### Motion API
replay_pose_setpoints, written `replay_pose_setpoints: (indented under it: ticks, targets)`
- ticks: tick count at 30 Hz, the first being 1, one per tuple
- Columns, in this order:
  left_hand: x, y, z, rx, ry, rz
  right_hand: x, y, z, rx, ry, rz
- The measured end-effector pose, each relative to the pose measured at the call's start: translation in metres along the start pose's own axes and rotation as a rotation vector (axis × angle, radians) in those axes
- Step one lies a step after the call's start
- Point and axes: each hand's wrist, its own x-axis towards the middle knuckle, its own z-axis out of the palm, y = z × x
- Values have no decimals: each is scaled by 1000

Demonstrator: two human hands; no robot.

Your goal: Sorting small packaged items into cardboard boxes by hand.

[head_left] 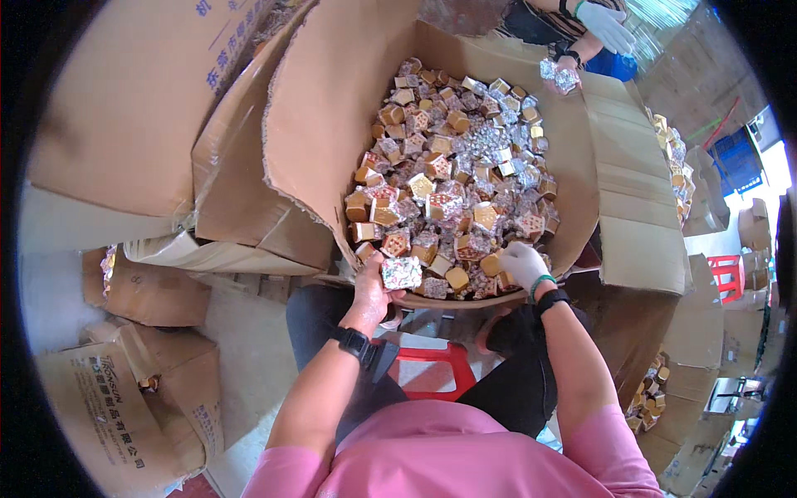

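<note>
My bare left hand (373, 285) is closed around a small block-shaped piece (402, 273) in clear wrap, with white, red and green showing through. It is held at the near left rim of a large cardboard box (448, 302). Inside the box lies a deep heap of small house-shaped pieces (440, 166), brown, gold and white, many in clear bubble wrap. My right hand (524, 266), in a white glove, reaches into the near right of the heap, fingers curled down beside a gold-brown piece (491, 265). What its fingertips grip is hidden.
Across the box, another person's gloved hand (606, 27) is raised, their other hand holding wrapped pieces (560, 76). A red stool (432, 369) stands between my legs. Cardboard boxes (124, 407) crowd the left, and a box flap (635, 191) folds outward at right. Farther right is a red stool (727, 278).
</note>
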Motion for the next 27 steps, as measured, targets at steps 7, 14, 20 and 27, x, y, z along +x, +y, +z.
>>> replay_pose_setpoints:
  ticks: [7, 14, 20, 27]
  targets:
    - [3, -12, -20, -109, 1, 78, 24, -32, 11, -726, -111, 139]
    - [-1, -8, -31, -20, -57, -69, 54, -29, 7, -817, -415, 263]
    - [-4, -5, -23, -10, -90, -62, 63, -14, 11, -837, -411, 247]
    - [-15, 1, -19, 8, -66, -69, 39, -32, 17, -921, -304, -50]
